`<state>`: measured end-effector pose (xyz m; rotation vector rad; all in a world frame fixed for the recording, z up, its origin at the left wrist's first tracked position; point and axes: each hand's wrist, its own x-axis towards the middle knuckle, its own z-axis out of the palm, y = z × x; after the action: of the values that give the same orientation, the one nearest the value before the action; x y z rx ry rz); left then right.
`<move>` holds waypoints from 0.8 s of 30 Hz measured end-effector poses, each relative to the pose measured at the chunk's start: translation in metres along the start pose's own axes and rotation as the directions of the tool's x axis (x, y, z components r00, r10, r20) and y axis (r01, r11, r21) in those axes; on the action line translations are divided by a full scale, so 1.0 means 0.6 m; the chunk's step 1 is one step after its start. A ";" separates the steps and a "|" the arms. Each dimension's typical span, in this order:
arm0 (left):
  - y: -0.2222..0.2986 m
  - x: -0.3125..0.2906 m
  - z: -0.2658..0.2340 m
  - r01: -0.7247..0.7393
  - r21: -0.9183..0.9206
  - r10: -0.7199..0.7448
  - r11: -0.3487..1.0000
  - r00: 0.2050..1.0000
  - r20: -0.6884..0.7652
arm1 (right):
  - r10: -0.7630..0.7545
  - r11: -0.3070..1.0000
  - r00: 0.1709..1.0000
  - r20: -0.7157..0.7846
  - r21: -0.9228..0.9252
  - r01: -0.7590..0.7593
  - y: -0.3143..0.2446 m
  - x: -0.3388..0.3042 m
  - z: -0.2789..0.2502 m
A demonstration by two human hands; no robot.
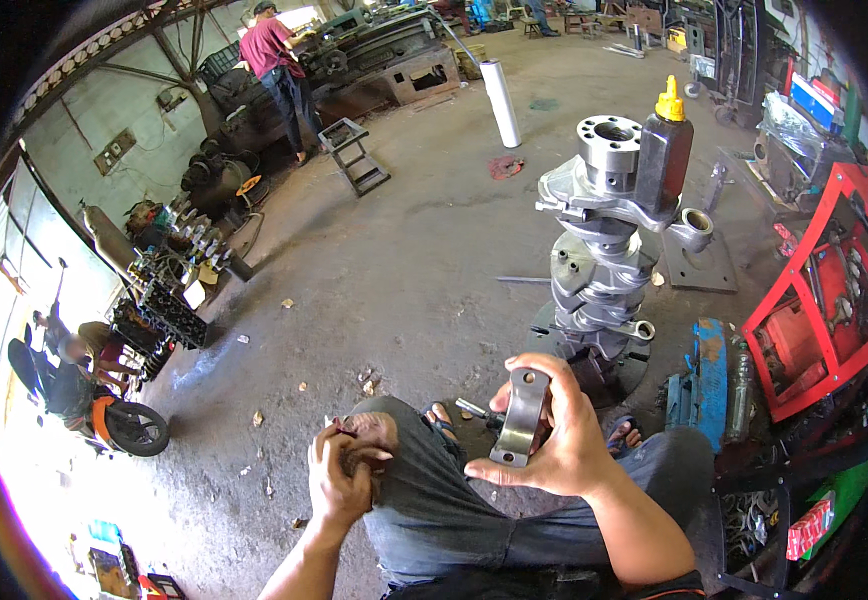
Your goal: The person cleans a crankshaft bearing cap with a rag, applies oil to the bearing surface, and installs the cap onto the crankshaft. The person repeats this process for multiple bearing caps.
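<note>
A curved metal cap (526, 415) with a hole at each end is near the viewer, in front of the seated person's right knee. The right hand (566, 435) grips it, thumb at its lower end and fingers closed around its upper end and back. To the left, the left hand (339, 475) has its fingers curled around a reddish-brown rag (362, 455), partly hidden, beside the left knee.

Beyond the right hand, a metal crankshaft (599, 265) stands upright, with a dark bottle (662, 165) with a yellow cap on its upper part. Right of it are a blue metal piece (711, 380) and a red frame (804, 290). Farther off stands a white cylinder (500, 105); far left, a person in a red shirt (274, 48) faces a machine (354, 65).
</note>
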<state>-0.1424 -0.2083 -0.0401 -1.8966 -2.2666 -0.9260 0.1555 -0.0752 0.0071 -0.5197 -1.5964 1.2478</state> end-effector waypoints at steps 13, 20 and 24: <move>0.203 0.161 -0.060 -0.136 -0.646 0.290 0.751 0.947 0.139 | -0.113 0.884 0.967 0.231 -0.420 0.203 -0.008 -0.012 0.003; 0.283 0.170 -0.042 0.007 -0.561 0.286 0.828 0.854 0.434 | -0.106 0.881 0.955 0.276 -0.420 0.219 -0.014 -0.012 -0.012; 0.276 0.169 -0.030 0.061 -0.630 0.276 0.774 0.863 0.423 | -0.091 0.893 0.948 0.305 -0.395 0.213 -0.020 -0.015 -0.015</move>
<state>-0.0229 -0.1154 0.0832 -2.8103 -2.2013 -1.4658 0.1697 -0.0824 0.0135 -0.4867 -2.1290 0.8779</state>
